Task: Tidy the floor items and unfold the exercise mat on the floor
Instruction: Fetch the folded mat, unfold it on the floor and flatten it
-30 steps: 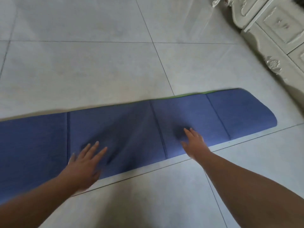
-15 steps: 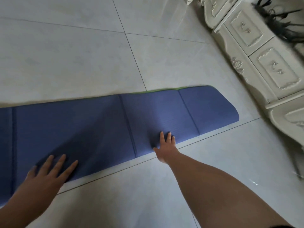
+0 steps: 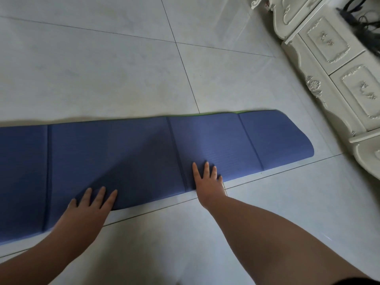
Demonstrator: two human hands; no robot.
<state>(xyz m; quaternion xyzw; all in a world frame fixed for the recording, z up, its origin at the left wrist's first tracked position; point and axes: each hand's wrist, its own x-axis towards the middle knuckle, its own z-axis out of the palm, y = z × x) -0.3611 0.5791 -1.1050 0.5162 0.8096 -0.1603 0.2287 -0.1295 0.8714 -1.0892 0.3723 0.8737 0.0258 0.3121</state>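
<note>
Mat [image 3: 127,153], one, under two flat hands: left hand [image 3: 90,210], right hand [image 3: 207,182].

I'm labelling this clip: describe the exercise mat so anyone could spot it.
On the pale tiled floor, left of the ornate cream cabinet, lies a long strip. That is the exercise mat: blue, creased crosswise, green showing along its far edge.

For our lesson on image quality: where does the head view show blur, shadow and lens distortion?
Head view: dark strands top right smear with motion blur; the blue mat darkens in soft shadow beyond the left hand; the white cabinet leans, bent by the wide lens.
</note>
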